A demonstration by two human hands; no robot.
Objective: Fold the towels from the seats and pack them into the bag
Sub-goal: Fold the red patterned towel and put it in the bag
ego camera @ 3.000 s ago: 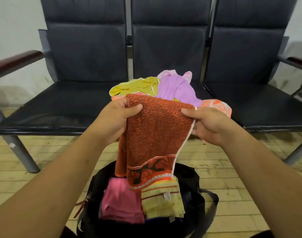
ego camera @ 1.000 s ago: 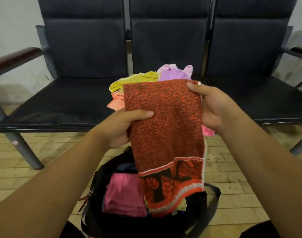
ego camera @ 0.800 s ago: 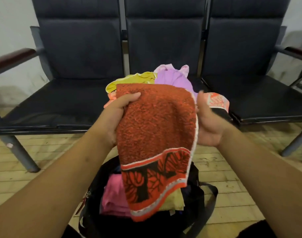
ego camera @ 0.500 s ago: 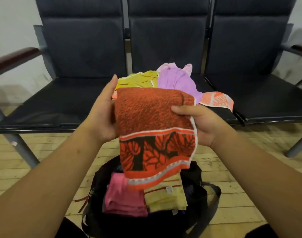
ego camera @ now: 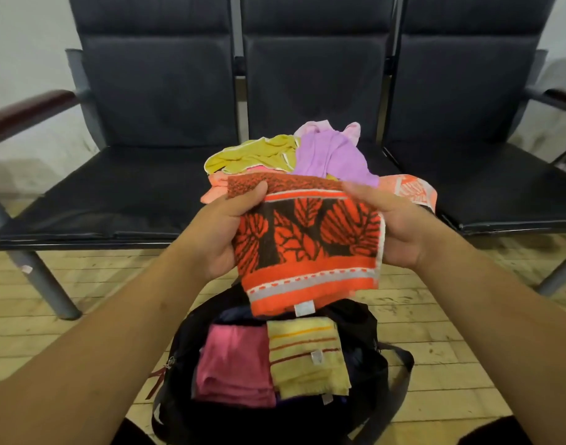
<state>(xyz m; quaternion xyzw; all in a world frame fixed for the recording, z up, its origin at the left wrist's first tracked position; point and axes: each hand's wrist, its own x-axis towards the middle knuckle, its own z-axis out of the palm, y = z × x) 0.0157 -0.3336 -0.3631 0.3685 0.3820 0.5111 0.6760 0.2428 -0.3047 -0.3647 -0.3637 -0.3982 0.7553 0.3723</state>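
Folded orange-red terry towel with a dark leaf-pattern border, held up in the air above an open black fabric bag on the pale wooden plank floor. Left hand closed on the towel's left edge, thumb over the front near the top corner; right hand closed on the right edge, thumb across the top front, slightly blurred. Small white label hanging from the towel's bottom hem. Inside the bag, side by side: a folded pink towel on the left, a folded pale yellow towel with red and orange stripes on the right. Behind the hands, on the middle seat of a row of dark padded chairs, a loose heap: crumpled mustard-yellow towel, lilac towel, and a peach towel with a white-patterned end at the seat's front edge.
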